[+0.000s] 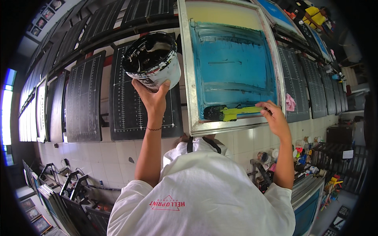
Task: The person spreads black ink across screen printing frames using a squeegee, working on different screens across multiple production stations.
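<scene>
Black-smeared, likely heavy, the tub [168, 71] is best gripped low, as by the left hand [154, 98]; the light-looking spatula [242, 111] is pinched by the right hand [275, 119], inky blade [214, 113] leftward.

A long bench [59, 129] of black boards [84, 98], ruled in white — across it lies a metal-framed blue screen [238, 74], with a pink cloth [290, 103] just beside its right edge, seemingly on a board — and another blue screen [278, 15] toward the far right
</scene>
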A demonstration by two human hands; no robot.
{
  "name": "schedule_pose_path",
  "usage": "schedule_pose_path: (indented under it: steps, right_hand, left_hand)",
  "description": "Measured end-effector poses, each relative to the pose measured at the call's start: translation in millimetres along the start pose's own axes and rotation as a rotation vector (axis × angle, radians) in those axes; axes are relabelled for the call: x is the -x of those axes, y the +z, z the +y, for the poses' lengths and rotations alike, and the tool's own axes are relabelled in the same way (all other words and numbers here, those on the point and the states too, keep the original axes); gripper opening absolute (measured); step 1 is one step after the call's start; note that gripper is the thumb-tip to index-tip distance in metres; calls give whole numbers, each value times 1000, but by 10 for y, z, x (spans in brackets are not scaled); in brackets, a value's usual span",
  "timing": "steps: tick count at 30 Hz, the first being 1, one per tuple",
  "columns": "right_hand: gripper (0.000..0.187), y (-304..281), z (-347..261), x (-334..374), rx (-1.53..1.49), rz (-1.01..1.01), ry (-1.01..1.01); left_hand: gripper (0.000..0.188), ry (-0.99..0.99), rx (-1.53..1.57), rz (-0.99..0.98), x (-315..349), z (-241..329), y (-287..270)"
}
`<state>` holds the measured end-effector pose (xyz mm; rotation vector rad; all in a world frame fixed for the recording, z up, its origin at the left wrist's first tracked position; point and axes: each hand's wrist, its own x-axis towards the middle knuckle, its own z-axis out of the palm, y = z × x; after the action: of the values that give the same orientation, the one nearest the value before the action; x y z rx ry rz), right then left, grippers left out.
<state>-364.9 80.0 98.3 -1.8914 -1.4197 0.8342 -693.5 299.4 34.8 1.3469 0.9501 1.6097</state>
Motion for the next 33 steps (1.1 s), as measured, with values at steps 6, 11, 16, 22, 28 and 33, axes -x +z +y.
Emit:
schedule_pose_path:
  steps: [6,11,16,22,28,33]
  right_hand:
    - [26,-270,323,244,-307,159,126]
    - [35,-665,198,479,-632,417,-8]
    - [38,-970,-217,615,-605,460,-69]
    - [31,-1222,-1296,449,209,376,-181]
    - [35,-817,-1700,-131,553,240,-403]
    - [55,-794,-1579,-209,355,321,-426]
  left_hand:
    - [81,-28,65,-56,-29,80,54]
    - [92,-63,89,-201,44,85,222]
    - [107,73,-285,-457,167,10,493]
    - [107,259,-369,-621,299,244,874]
    - [113,85,-78,-609,322,134,971]
    - [100,-68,139,-506,272,154,849]
